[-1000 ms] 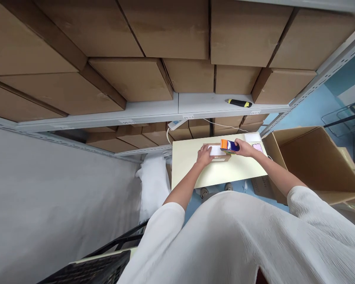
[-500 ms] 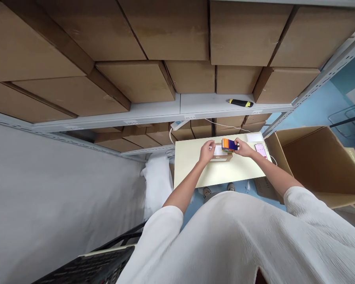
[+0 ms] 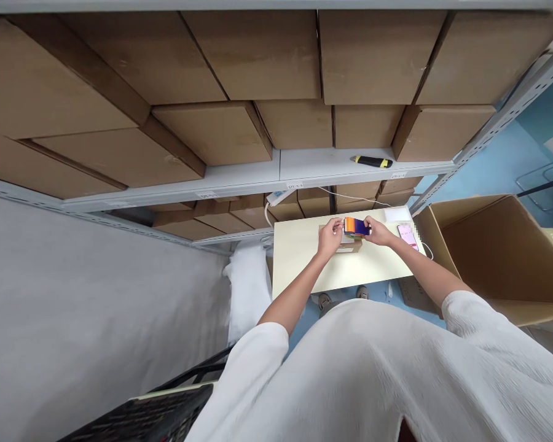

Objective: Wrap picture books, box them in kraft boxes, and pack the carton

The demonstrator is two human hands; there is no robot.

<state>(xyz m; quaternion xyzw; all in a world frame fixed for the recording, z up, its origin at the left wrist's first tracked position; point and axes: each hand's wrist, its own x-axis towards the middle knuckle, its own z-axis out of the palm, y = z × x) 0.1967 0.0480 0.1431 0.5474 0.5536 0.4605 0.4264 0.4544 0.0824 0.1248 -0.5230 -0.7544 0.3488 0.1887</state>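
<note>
The right hand (image 3: 373, 231) is closed around the blue end of an orange-and-blue tape dispenser (image 3: 356, 226). The dispenser is positioned above a small cardboard box (image 3: 349, 247), between the two hands. The left hand (image 3: 330, 237) is at the orange end of the dispenser, fingers bent together over the box; whether they grip anything cannot be determined. The box rests on the pale yellow counter (image 3: 299, 258), beneath the hands. A phone (image 3: 408, 236), screen lit, lies on the counter beyond the right hand. A black-and-yellow utility knife (image 3: 372, 161) lies on the shelf (image 3: 313, 164) forward of both hands.
</note>
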